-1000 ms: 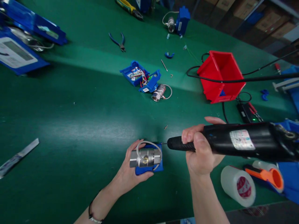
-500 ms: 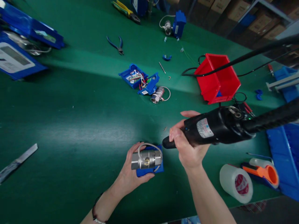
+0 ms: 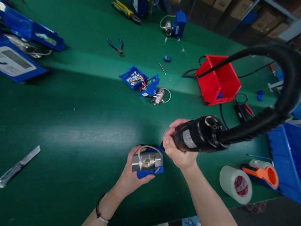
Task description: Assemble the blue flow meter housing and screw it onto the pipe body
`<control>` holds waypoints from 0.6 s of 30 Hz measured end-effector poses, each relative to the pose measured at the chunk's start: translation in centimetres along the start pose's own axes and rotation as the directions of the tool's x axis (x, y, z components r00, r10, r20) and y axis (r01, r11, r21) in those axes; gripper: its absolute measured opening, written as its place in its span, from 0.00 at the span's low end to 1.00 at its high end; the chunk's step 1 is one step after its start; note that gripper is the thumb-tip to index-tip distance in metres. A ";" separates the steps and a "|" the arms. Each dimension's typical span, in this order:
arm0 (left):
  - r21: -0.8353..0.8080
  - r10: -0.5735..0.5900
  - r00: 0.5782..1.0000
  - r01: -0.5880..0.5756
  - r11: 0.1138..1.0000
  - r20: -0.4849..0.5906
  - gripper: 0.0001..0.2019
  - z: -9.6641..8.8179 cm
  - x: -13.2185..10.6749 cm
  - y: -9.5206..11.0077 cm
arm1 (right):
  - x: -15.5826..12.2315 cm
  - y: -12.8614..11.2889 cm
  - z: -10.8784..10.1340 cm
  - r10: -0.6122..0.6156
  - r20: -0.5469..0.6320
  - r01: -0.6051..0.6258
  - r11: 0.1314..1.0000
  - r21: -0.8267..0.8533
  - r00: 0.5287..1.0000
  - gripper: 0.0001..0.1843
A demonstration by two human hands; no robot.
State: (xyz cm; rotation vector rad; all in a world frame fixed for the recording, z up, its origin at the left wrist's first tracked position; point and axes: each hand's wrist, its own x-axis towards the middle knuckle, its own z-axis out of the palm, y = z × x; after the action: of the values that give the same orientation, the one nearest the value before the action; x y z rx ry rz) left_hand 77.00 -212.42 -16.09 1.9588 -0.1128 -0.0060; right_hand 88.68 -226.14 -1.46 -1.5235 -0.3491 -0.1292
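My left hand (image 3: 128,171) is closed around a blue box (image 3: 147,173) that carries a metal valve body (image 3: 150,160) with a looped grey cable on top. In my right hand (image 3: 177,150) is a black electric screwdriver (image 3: 199,135), held nearly level and tilted, its thick cord curving off to the right. The screwdriver's nose meets or nearly meets the right side of the blue box; the bit itself is hidden. Small screws (image 3: 165,130) lie on the green table just beyond my right hand.
Farther out lie an opened blue housing with wires (image 3: 135,78), a metal valve (image 3: 158,96), cutters (image 3: 117,47) and yellow-green pliers (image 3: 125,12). A red bin (image 3: 217,81) stands right of them. Tape roll (image 3: 235,185) and blue bin (image 3: 285,163) are near right; a knife (image 3: 20,166) lies left.
My right hand has moved the electric screwdriver left, closer to the blue box, and its cord now bends in a high loop. The left hand and the box stay almost still.
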 end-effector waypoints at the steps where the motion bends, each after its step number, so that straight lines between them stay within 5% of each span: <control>1: 0.007 0.005 1.000 -0.005 1.000 0.005 0.42 0.0 0.0 0.0 | 0.0 0.0 0.1 0.004 0.005 -0.004 1.000 -0.004 1.000 0.21; 6: 0.008 -0.007 1.000 0.007 1.000 0.003 0.42 -0.2 0.1 0.2 | 0.5 -1.2 -0.6 0.021 -0.059 -0.018 0.999 0.049 0.998 0.17; 11: 0.016 -0.016 1.000 0.016 1.000 -0.007 0.42 -0.4 0.0 0.4 | 1.4 -2.4 -3.0 -0.077 -0.390 0.147 0.977 0.154 0.918 0.14; 14: 0.027 -0.012 1.000 0.013 1.000 -0.011 0.43 -0.5 -0.1 0.5 | 1.8 -1.2 -3.8 -0.101 -0.504 0.158 0.985 0.071 0.858 0.15; 18: 0.023 -0.053 0.999 0.053 0.998 0.003 0.45 -0.4 0.1 0.9 | 2.0 1.3 -3.7 -0.120 -0.528 0.158 0.987 0.027 0.841 0.15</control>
State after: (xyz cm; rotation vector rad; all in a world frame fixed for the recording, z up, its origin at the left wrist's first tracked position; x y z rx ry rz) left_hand 77.04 -212.34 -15.11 1.9839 -0.0636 -0.0427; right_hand 91.45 -229.45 -2.13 -1.3292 -0.0206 -0.6329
